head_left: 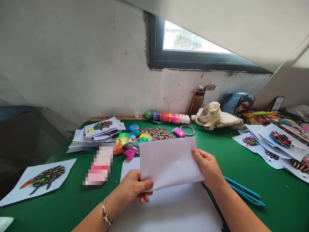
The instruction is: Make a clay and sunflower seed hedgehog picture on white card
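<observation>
A white sheet of paper [170, 164] is held up between my two hands, over a stack of white paper [169, 212] on the green table. My left hand [137, 187] grips its lower left corner, thumb on the front and fingers behind. At the right edge my right hand [209, 167] pinches the sheet, its thumb on the front face; the other fingers are mostly hidden behind the paper. Beside my right forearm lies a blue tool [245, 191], perhaps large tweezers or a cutter.
Seed-decorated bird pictures lie left [47, 177] and in piles at the back left [96, 130] and right [280, 141]. Sunflower seeds [156, 132], bagged coloured clay [130, 153], a tape ring [187, 130], a brown bottle [196, 101] and a cloth bag [214, 116] stand along the back.
</observation>
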The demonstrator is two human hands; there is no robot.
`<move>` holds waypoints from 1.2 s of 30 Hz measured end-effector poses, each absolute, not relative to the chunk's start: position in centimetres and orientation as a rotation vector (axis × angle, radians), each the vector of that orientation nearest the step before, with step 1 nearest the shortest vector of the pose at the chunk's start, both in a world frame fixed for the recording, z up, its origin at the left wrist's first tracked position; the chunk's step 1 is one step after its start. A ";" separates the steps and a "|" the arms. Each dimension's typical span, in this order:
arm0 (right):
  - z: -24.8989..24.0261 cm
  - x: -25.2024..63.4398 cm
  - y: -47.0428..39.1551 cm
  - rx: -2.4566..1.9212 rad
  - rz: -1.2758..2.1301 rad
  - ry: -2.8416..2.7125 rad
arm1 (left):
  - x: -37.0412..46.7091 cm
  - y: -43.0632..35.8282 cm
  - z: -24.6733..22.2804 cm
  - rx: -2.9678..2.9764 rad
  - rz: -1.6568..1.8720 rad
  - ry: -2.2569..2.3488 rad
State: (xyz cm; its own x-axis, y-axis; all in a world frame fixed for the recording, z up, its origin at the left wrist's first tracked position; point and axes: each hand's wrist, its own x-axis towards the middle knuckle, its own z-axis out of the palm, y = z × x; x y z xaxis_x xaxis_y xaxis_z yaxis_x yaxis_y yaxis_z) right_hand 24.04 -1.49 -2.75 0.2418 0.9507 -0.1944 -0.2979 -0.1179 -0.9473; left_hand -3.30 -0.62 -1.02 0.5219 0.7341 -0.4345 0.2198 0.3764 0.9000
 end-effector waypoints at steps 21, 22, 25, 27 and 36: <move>-0.2 20.3 -0.1 -0.945 1.404 -0.484 | -5.1 0.0 -0.4 1.036 0.695 1.095; -0.7 19.2 -0.3 -0.955 1.449 -0.445 | -5.1 -0.1 -0.4 1.034 0.707 1.098; -2.1 15.8 -1.3 -0.946 1.594 -0.540 | -4.8 -0.1 -0.4 1.054 0.711 1.112; -2.8 14.2 -1.8 -0.934 1.641 -0.681 | -4.6 -0.2 -0.5 1.084 0.691 1.120; -3.6 14.2 -2.2 -1.073 1.590 -0.808 | -3.4 -0.6 -0.4 1.133 0.526 1.097</move>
